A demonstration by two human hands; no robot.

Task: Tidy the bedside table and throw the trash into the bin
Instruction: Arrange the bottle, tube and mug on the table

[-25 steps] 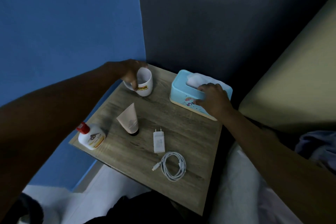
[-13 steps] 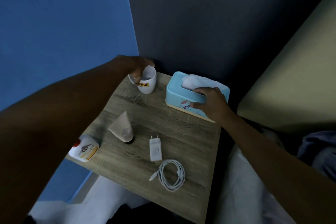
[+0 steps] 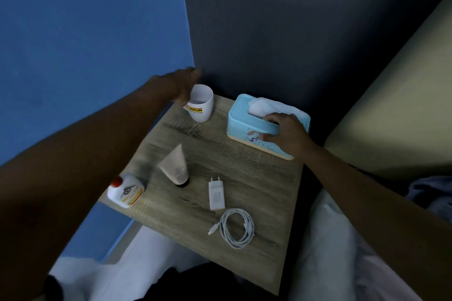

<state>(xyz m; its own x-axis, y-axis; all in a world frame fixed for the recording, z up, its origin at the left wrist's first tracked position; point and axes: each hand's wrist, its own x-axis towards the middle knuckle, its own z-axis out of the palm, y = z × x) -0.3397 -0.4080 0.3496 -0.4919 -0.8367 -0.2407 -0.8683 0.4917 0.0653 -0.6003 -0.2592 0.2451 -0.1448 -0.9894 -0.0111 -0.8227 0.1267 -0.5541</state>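
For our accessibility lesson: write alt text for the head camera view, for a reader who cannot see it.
A person's right hand grips a blue tissue box on a bedside table, while the left hand is at a white mug in the far corner, its hold unclear. Nearer sit a tube, a red-capped bottle, a charger and a coiled cable.

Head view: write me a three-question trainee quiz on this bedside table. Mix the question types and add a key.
1. True or false: the coiled cable is plugged into the charger.
2. What does the right hand hold? A) a book B) the tissue box C) a remote
3. Fill in: the bottle lying at the table edge has a ___ cap.

Key: 1 false, they lie apart; 2 B; 3 red.
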